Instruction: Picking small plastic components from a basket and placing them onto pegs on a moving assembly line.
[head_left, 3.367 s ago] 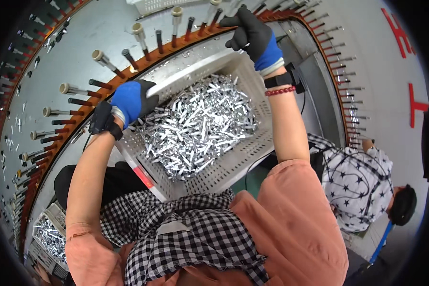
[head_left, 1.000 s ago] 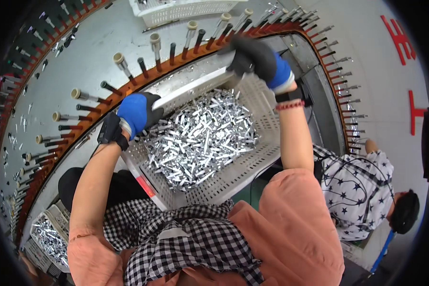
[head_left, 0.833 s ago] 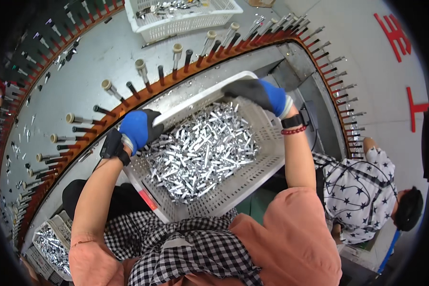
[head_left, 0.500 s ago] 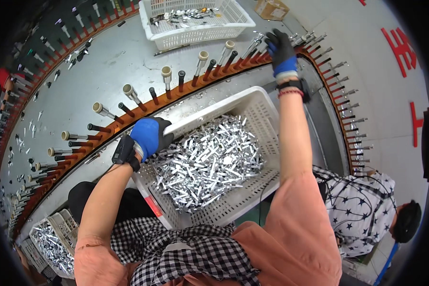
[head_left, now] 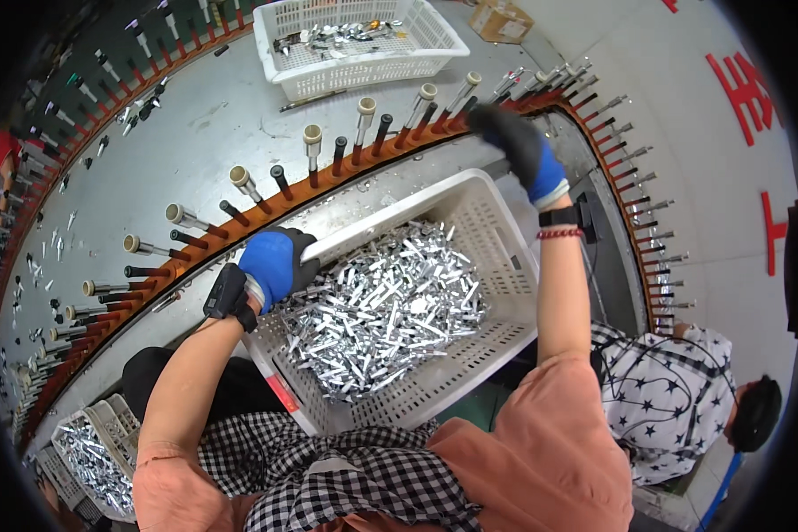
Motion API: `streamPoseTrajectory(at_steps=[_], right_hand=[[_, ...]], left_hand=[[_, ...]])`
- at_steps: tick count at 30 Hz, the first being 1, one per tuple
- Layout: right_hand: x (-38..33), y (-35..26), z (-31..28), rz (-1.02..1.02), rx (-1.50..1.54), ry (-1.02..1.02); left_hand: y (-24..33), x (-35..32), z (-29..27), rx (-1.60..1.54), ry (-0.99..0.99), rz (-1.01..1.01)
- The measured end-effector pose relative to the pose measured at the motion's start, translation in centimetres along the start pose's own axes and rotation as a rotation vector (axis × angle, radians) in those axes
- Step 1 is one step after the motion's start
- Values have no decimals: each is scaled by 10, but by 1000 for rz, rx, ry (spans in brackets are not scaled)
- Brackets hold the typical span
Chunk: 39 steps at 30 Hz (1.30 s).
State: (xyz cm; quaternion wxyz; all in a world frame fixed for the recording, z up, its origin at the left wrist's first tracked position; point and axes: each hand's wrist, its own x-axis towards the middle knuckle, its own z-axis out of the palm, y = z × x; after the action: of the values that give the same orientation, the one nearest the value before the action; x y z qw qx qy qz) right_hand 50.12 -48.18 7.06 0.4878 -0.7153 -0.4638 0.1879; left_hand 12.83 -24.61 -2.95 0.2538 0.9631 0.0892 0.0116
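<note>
My left hand, in a blue and dark grey glove, is closed on the far left corner of a white perforated plastic basket. A heap of small shiny silver metal pieces fills much of that basket. My right hand, gloved alike, is over the near side of the rail, beyond the basket's far right corner. Motion smears its fingers, so I cannot tell whether it holds anything. Along the curved orange-brown rail stand silver shafts with cream cup-shaped tops, between black-tipped posts.
Another white basket with mixed small parts stands on the grey table, near a cardboard box. Loose parts lie on the tabletop. A person in a star-patterned top is at the right. More silver pieces fill a container at lower left.
My right hand has come back from over the rail toward me. The basket's right end has shifted slightly right. Shafts along the rail have changed position; my left hand stays at the basket's corner.
</note>
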Motion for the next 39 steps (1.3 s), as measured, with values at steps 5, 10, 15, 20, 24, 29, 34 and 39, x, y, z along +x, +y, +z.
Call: streamPoseTrajectory(at_steps=[5,10,15,20,24,29,34,39], right_hand=[[83,76,-63,173,351,786],[137,23,27,202,-58,465],[112,30,28,41,466,520],[143,15,40,109,-90,199],[138,7,57,197,86,-22],[65,-6,67,-309,731,148],[-24,-16,81,13,305,79],[-121,10,85,408,-62,-90]], left_hand=[[2,8,8,29,54,48],[-14,-9,3,68,29,-41],[-8,2,4,41,57,6],[-8,5,9,45,43,13],[-3,7,6,54,-34,-35],[-4,7,7,78,-14,-48],[-3,5,10,60,-35,-74],[5,10,9,94,-107,-114]])
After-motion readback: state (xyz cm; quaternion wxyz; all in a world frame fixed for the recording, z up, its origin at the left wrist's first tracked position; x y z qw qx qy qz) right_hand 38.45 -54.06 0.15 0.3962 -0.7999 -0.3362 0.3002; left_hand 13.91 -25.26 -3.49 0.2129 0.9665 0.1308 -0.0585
